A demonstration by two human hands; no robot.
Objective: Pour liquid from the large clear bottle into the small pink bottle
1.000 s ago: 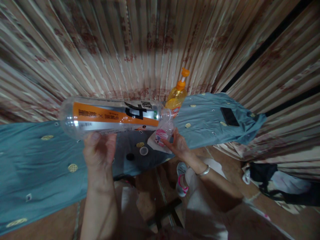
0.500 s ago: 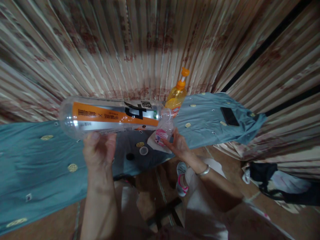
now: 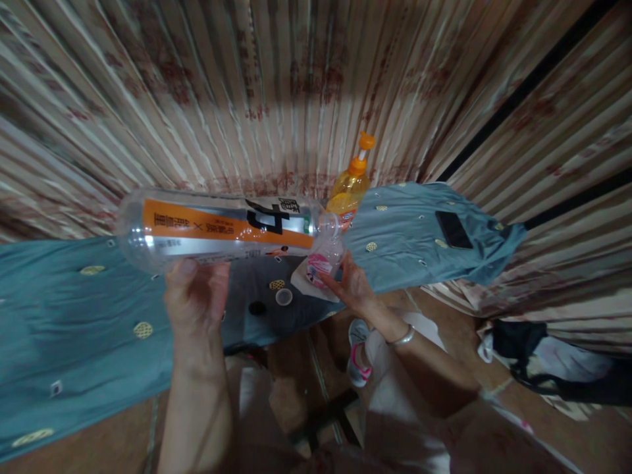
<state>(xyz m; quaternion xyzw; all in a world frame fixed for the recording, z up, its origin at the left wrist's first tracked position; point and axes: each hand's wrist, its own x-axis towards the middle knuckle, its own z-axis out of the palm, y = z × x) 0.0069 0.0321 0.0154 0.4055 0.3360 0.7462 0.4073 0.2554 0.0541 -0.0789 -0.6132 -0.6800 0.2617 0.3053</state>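
Observation:
My left hand point(image 3: 197, 289) grips a large clear plastic bottle point(image 3: 222, 227) with an orange and silver label from below. The bottle lies nearly level, its neck pointing right at the mouth of a small clear bottle point(image 3: 323, 260) with a pink label. Fingers of my right hand point(image 3: 351, 283) are closed round the small bottle, which stands upright over a pale sheet point(image 3: 301, 283). Whether any liquid is passing between the two mouths I cannot tell. A dark cap point(image 3: 257, 308) and a whitish cap point(image 3: 284, 297) rest on the cloth below the large bottle.
A yellow pump bottle point(image 3: 349, 187) with an orange top stands behind the small bottle. Toward the right end of the teal cloth point(image 3: 399, 243) lies a black phone point(image 3: 453, 230). A pleated curtain point(image 3: 296, 85) hangs behind, and a dark bag point(image 3: 523, 342) sits at right.

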